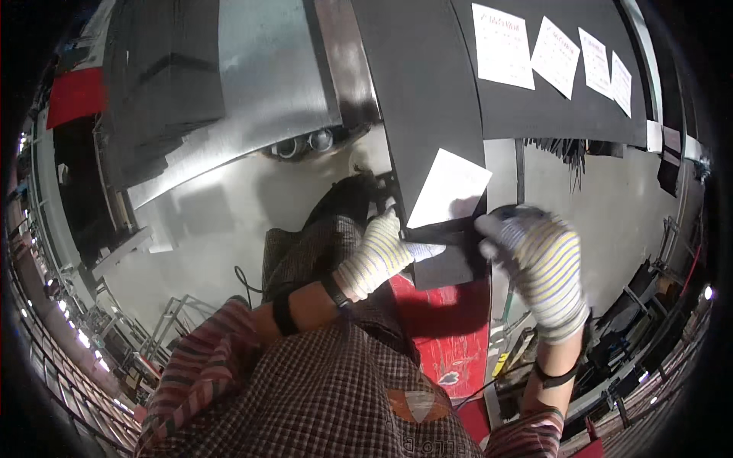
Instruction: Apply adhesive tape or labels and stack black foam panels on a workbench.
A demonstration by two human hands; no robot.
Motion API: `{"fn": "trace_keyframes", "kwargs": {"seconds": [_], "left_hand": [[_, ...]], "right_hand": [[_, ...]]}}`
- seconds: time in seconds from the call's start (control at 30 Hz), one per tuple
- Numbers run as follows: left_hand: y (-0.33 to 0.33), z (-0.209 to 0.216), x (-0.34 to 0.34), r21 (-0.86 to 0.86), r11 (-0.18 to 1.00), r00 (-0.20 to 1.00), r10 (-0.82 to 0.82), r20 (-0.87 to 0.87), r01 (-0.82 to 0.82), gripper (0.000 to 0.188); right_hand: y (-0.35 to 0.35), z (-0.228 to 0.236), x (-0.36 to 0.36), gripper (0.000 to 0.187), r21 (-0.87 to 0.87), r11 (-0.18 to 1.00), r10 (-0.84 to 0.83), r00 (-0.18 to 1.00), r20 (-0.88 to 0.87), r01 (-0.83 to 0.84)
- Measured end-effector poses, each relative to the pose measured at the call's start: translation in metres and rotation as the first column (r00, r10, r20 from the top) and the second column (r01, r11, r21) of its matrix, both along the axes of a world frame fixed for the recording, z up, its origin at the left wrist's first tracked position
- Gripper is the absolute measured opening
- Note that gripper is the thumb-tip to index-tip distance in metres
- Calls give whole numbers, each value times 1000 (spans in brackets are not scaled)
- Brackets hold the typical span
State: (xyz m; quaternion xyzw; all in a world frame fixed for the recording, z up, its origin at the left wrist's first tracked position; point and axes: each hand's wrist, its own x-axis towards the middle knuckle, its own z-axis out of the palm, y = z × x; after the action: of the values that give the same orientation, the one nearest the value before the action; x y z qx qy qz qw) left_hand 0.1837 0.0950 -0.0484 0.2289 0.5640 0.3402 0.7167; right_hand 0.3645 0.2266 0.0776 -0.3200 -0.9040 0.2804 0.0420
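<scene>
White paper slip (pixel 447 197) lies on the near end of a long black sheet (pixel 427 114), at the middle of the view, one corner just under the left hand. Left hand (pixel 379 256), in a striped knit glove, has its fingers (pixel 422 250) extended flat, pressing the sheet's near edge below the slip; not closed round anything. Right hand (pixel 538 263), gloved alike, curls over the sheet's right edge; blurred, so whether it grips cannot be told. Judged progress: four like slips (pixel 556 55) already sit in a row on black sheets farther along; this one looks placed but still being settled. Red panel (pixel 450 328) lies below the sheet; grey floor (pixel 221 229) beyond.
</scene>
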Motion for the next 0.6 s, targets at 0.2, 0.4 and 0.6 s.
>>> {"fn": "trace_keyframes", "kwargs": {"seconds": [0.2,0.4,0.6], "left_hand": [[20,30,-2,-75,996,992,-31,119,40,70],[57,16,-68,55,996,972,-78,221,67,62],[-10,2,-18,348,929,980,-63,-191,128,73]], "right_hand": [[13,-149,62,7,-195,959,-39,777,628,205],[25,-96,20,24,-577,525,-646,734,209,626],[13,-17,11,54,-383,869,2,772,636,313]]}}
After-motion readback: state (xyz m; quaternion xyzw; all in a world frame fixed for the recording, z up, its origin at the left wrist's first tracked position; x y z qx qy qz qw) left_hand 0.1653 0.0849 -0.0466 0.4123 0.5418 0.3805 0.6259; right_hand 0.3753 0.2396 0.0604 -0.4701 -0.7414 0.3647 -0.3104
